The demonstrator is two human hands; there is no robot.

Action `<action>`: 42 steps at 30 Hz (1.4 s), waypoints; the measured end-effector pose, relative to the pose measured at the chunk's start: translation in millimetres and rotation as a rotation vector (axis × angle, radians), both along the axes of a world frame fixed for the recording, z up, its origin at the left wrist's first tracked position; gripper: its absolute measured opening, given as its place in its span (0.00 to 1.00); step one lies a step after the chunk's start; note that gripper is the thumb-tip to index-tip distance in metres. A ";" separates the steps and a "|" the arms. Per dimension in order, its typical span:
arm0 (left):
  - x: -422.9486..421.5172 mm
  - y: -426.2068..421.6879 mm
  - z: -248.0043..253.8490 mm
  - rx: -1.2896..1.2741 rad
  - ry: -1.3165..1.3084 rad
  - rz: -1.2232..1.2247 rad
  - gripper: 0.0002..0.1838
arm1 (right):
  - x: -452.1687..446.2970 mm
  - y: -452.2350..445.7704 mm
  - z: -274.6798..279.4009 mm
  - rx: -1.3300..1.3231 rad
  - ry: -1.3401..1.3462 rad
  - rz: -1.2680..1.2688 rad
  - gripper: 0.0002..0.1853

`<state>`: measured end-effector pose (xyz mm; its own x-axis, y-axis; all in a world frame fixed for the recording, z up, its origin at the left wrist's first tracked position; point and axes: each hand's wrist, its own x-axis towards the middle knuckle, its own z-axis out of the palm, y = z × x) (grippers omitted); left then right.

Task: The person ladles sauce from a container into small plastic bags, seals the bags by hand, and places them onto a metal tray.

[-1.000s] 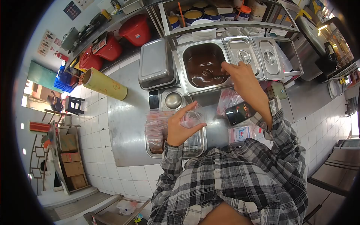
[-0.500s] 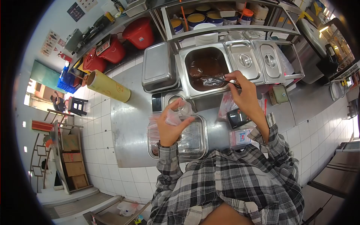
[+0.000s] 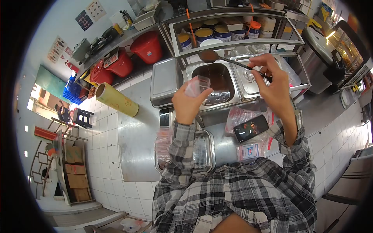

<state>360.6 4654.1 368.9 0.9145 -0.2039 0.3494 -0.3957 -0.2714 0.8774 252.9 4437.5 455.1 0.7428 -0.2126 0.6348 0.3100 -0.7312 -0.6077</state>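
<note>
With a phone on plastic bags bodyward of it and a steel lid to its left, the right hand pinches a black ladle of brown liquid above a deep pan of the same, just beyond the left hand, which curls round a clear, open-mouthed bag.

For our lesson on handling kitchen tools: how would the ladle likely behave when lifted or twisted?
The ladle probably feels head-heavy, as the right hand grips it near the far end. It could easily spill if twisted, since brown liquid sits in its open scoop. It seems stiff, reaching out nearly straight from the hand.
</note>
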 end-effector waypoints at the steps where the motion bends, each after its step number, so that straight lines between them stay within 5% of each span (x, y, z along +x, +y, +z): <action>1: 6.2 -8.0 -3.2 -0.032 0.008 -0.028 0.30 | -1.8 -1.9 6.0 0.007 0.005 0.000 0.18; 9: 22.8 -48.2 -7.5 -0.401 0.099 -0.197 0.28 | -9.7 -5.7 21.9 -0.047 -0.075 0.012 0.18; 16: 20.1 -47.5 1.3 -0.402 0.122 -0.211 0.29 | -13.3 0.2 19.4 -0.124 -0.110 -0.046 0.13; 28: 18.2 -46.0 8.3 -0.442 0.178 -0.266 0.30 | -7.5 -3.1 17.0 -0.581 -0.333 -0.118 0.19; 42: 18.1 -43.3 5.4 -0.441 0.187 -0.218 0.30 | -8.2 -6.0 10.4 -0.701 -0.290 -0.066 0.19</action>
